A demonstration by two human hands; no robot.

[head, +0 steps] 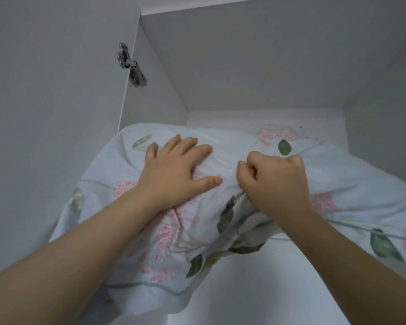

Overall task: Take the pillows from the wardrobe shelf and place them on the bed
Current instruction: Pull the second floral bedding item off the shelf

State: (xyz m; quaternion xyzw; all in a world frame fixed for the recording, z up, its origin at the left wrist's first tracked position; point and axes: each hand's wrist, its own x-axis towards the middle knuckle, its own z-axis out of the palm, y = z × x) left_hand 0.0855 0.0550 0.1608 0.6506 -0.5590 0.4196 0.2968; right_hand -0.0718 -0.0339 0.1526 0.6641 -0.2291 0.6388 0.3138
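our left hand (174,170) lies flat on the pillow (352,181) in the middle of the frame, fingers spread and straight, palm pressing into the cover and gripping nothing. just to its right, our right hand (276,181) is closed into a fist around a bunched fold of the same fabric, with the thumb tucked in front of the curled fingers. the two hands are near each other but not touching.

the pillow has a pale blue-white cover printed with pink flower clusters and green leaves, and it fills the centre and right of the frame. it sits inside the wardrobe on the shelf (256,292), whose white surface shows at the lower centre. the pillow's lower left corner hangs down over the shelf edge. we cannot tell whether this is one pillow or two lying side by side.

in the upper left, a metal hinge (131,64) joins the open wardrobe door (44,95) to the side wall. the plain white inner walls of the compartment fill the top of the frame.
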